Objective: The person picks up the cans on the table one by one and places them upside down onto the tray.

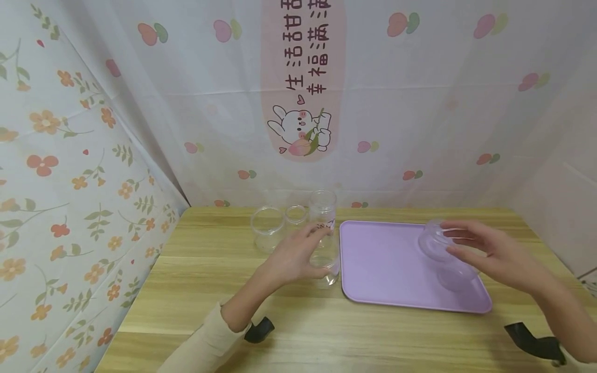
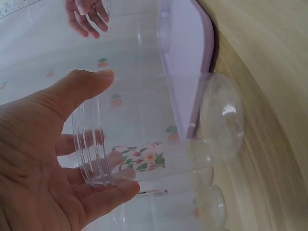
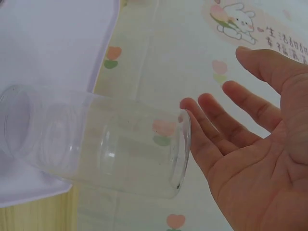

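Note:
My left hand (image 1: 296, 254) holds a clear, wide-mouthed jar (image 2: 154, 106) by its ridged neck, thumb on one side and fingers round the other. The jar stands on the table just left of the purple tray (image 1: 382, 259). My right hand (image 1: 489, 254) has loosely spread fingers beside the rim of a clear cylindrical container (image 3: 130, 144). That container stands upright on the tray's right part; whether a fingertip touches its rim, I cannot tell. Behind the left hand are a wide clear container (image 1: 267, 233), a narrower one (image 1: 296, 213) and a tall one (image 1: 323, 199).
The wooden table (image 1: 298, 321) runs up to a printed curtain (image 1: 224, 103) at the back. A floral cloth (image 1: 70, 207) hangs on the left side. A jar behind the held one shows a floral label (image 2: 139, 158).

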A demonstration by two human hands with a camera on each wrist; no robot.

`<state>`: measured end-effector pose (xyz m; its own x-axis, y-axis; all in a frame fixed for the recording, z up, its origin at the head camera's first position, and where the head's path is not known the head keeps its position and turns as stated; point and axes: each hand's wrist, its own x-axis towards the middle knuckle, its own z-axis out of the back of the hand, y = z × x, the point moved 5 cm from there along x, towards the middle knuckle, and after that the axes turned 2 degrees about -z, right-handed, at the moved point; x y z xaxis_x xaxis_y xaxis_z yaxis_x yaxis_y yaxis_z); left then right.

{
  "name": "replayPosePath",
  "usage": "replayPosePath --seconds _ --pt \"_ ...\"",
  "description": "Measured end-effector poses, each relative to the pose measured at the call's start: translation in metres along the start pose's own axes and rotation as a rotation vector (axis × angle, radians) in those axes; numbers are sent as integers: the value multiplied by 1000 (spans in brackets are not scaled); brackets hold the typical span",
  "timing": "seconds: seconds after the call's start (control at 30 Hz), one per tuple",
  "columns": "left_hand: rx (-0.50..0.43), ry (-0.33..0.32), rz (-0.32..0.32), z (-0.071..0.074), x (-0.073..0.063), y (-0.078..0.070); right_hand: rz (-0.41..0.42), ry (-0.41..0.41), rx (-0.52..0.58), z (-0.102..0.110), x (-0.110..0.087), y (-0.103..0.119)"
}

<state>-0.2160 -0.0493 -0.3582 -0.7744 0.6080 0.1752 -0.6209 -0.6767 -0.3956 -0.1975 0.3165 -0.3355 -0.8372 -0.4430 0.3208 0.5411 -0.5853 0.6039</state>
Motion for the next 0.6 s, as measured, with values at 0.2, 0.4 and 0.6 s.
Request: replayPosePath --seconds 0.2,0.4,0.6 --pt "-79 -17 53 1 -8 7 -10 5 20 -3 0 3" --pt "-149 -87 47 0 -20 21 2 12 40 -2 0 5" --pt "-253 -144 19 2 -32 32 8 5 36 -1 -1 6"
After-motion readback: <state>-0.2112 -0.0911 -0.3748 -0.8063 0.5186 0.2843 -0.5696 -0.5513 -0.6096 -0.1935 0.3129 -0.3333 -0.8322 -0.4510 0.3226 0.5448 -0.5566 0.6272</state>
